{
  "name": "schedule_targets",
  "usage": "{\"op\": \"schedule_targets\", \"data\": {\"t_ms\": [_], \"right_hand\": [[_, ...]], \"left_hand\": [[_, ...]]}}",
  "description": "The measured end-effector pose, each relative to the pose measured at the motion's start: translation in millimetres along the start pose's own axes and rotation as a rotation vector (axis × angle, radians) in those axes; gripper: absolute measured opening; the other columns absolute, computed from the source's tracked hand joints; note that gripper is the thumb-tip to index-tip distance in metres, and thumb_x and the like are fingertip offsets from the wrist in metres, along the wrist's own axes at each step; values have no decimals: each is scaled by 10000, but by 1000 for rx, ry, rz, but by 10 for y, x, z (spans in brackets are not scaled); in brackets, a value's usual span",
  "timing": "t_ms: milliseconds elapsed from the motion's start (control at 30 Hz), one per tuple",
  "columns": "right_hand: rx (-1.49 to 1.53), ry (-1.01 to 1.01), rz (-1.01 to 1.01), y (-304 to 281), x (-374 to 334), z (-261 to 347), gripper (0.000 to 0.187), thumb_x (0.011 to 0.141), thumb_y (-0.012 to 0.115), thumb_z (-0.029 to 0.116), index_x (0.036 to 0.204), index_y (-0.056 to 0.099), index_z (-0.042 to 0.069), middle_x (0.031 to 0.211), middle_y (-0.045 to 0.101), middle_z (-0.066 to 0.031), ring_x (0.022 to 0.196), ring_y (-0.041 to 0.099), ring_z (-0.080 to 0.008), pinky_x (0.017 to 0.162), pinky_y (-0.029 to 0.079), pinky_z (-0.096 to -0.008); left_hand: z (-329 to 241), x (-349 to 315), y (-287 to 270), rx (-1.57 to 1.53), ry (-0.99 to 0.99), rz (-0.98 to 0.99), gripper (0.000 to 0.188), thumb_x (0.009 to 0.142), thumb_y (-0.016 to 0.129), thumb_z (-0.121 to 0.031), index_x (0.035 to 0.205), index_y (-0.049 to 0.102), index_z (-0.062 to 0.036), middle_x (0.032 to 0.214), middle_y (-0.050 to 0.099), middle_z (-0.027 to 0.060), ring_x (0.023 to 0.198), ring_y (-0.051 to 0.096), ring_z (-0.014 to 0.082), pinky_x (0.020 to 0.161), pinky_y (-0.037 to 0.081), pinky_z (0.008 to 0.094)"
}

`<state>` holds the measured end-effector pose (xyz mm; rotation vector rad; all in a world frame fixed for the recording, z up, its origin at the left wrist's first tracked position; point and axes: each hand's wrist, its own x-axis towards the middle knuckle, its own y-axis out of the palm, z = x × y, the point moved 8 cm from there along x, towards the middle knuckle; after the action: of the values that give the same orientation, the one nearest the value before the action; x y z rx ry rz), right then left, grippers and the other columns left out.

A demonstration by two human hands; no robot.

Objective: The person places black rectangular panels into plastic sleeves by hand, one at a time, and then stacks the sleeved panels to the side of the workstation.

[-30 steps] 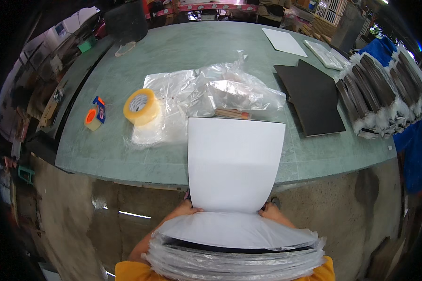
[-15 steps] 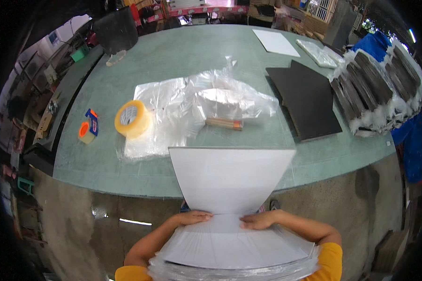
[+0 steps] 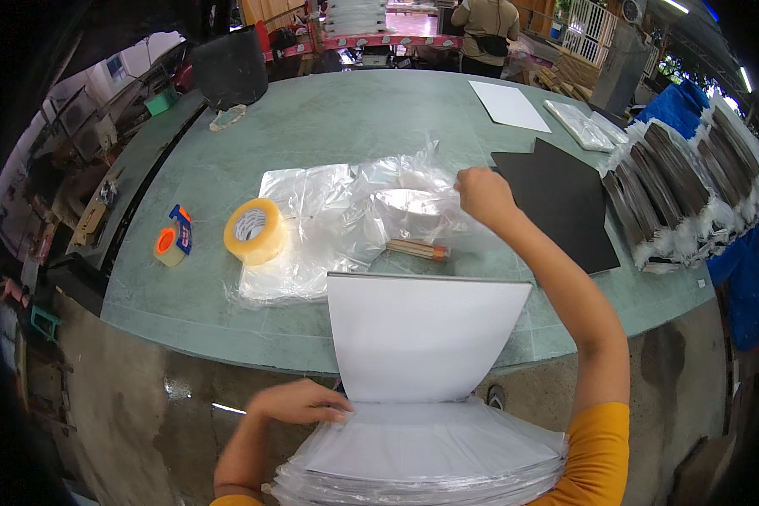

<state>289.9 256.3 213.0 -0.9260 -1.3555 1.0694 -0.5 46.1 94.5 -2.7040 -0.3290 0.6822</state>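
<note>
A stack of flat sheets in clear plastic (image 3: pixel 430 451) rests against me. From its far edge a white panel (image 3: pixel 422 337) rises and leans on the table's near edge. My left hand (image 3: pixel 308 402) lies on the left side of that joint, fingers stretched out. Over the table, my right hand (image 3: pixel 486 198) is closed beside the right end of crumpled clear plastic bags (image 3: pixel 346 211); whatever its fingertips pinch is hidden. Just below these bags lies a bundle of thin wooden sticks (image 3: pixel 415 249). A roll of clear tape (image 3: pixel 255 232) sits on the plastic's left side.
The green table (image 3: pixel 354 101) carries a small tape dispenser (image 3: pixel 174 238) at left and dark boards (image 3: pixel 557 202) at right. Bundled dark sheets (image 3: pixel 675 185) stack up at the right edge. A black bin (image 3: pixel 229 67) stands far left; another person (image 3: pixel 487 34) is at the back.
My right hand has left the white panel's lower edge and reached forward and up to the plastic bags. My left hand has slid left, still at the stack. The view has shifted slightly.
</note>
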Motion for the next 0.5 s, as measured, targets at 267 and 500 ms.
{"op": "schedule_targets", "data": {"t_ms": [267, 500], "right_hand": [[1471, 50, 97, -798, -203, 498, 155, 853, 465, 145, 882, 514, 2, 791, 547, -28, 705, 499, -92, 647, 410, -198], [1937, -21, -138, -1605, -1071, 1081, 228, 871, 441, 224, 925, 517, 16, 784, 549, -55, 736, 543, -110, 657, 454, -227]], "left_hand": [[-1453, -704, -1651, 80, 536, -1377, 340, 710, 615, -71, 1030, 508, -30, 976, 536, 73, 892, 512, 144, 814, 391, 275], [-2359, -124, -1161, 370, 964, -1232, 833, 578, 744, -237, 1246, 276, -66, 1291, 276, 177, 1171, 318, 327, 941, 305, 396]]}}
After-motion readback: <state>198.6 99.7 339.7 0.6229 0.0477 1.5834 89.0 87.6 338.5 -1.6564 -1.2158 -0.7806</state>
